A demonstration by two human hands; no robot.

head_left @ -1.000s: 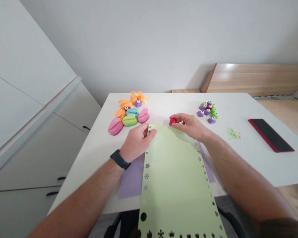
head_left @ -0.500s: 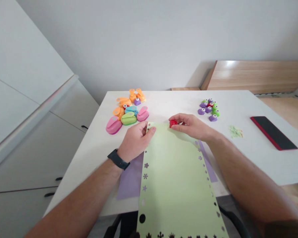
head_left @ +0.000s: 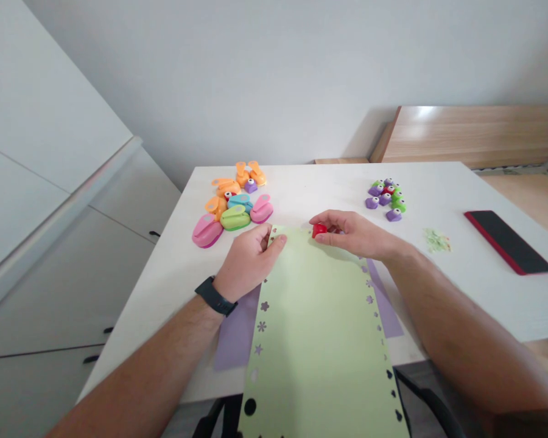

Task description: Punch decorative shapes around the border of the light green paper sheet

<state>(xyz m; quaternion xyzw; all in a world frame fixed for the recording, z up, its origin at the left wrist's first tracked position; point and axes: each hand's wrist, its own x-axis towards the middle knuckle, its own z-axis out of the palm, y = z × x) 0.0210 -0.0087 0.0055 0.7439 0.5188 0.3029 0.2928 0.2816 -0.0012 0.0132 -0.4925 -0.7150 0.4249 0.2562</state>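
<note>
- A small red plastic craft punch point(head_left: 319, 230) sits in the right hand point(head_left: 347, 234), pinched between thumb and fingers at the far edge of a pale green paper sheet point(head_left: 315, 316); whether paper lies inside its slot is hidden.
- The left hand point(head_left: 251, 263), with a black watch strap point(head_left: 214, 295) at the wrist, grips the sheet's far left corner, apparently to steady it. The hands stand apart, either side of that end.
- Punched stars and flowers point(head_left: 261, 326) line the sheet's long edges. They show lilac through them, so the lilac paper sheet point(head_left: 235, 337) beneath seems to serve as backing.
- The sheet runs out over the near edge of the white table point(head_left: 301, 188).
- Large pink, green, blue and orange craft punches point(head_left: 235, 217) stand grouped toward the far left edge, small purple, green and red punches point(head_left: 386, 198) toward the far right, seemingly sorted by size.
- Green paper scraps point(head_left: 436, 239) lie right of the hands; a flat black-and-red rectangular slab point(head_left: 509, 241) lies near the right edge.
- No brand or writing is legible.
</note>
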